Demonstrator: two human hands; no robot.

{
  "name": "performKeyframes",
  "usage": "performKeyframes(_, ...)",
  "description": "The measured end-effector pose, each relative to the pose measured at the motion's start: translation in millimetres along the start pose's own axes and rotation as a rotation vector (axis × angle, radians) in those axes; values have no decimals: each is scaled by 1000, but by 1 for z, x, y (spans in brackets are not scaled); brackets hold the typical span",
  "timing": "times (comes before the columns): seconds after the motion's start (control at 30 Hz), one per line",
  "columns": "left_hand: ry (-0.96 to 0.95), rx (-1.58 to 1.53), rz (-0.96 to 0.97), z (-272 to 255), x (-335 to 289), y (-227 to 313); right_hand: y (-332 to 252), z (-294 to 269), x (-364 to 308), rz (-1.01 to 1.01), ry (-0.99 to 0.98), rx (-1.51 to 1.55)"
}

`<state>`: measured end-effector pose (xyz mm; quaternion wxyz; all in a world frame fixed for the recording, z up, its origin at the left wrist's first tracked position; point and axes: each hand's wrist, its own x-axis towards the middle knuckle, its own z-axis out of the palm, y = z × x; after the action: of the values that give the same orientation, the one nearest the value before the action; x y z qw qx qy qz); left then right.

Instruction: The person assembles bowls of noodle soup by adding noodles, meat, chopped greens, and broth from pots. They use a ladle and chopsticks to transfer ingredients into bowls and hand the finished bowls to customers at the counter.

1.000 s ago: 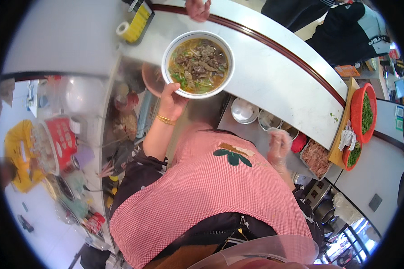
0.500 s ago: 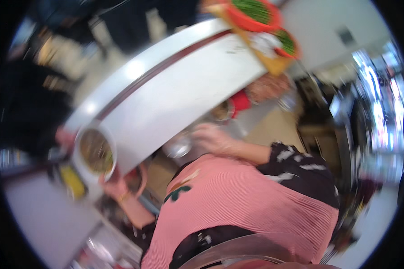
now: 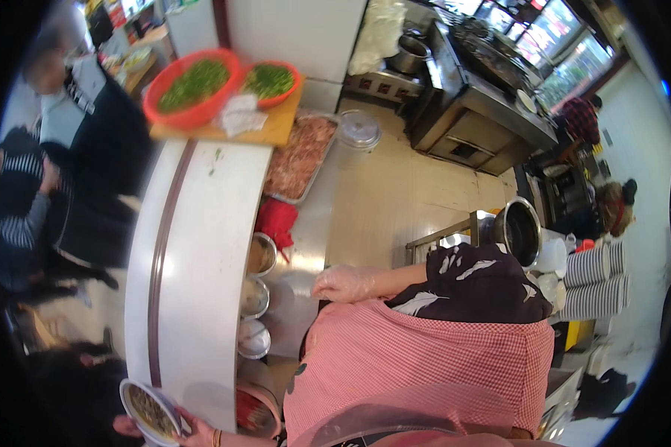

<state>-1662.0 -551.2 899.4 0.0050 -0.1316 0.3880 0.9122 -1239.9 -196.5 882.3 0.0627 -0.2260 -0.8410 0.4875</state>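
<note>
At the lower left my left hand (image 3: 195,430) grips the near rim of a white bowl (image 3: 164,401) of brownish food with broth. Another person's hand (image 3: 127,426) is at the bowl's far side, beyond the counter. My right hand (image 3: 344,284), in a clear plastic glove, hovers in front of my pink checked apron (image 3: 432,357). Its fingers are loosely curled and nothing shows in them. Nearest to it are several round metal containers (image 3: 255,298) along the counter's inner side.
Two red basins (image 3: 156,112) of chopped greens stand on a wooden board (image 3: 279,130) atop the white counter (image 3: 205,246). Below lie a tray of raw minced meat (image 3: 306,156) and a red cloth (image 3: 277,221). A metal pot (image 3: 520,232) and stacked bowls (image 3: 593,287) are at right.
My view has turned, so the counter now runs upright at left and the kitchen shows. The bowl sits lower in view, still held by my left hand. My right hand stays before the apron.
</note>
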Motion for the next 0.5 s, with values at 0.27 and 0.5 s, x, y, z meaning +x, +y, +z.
performKeyframes(0.27,-188,685,635,157,-88,-32,42,-51,-65,72,228,124)
performKeyframes(0.5,-452,706,906,290,-239,-114,133,-150,-131,61,259,71)
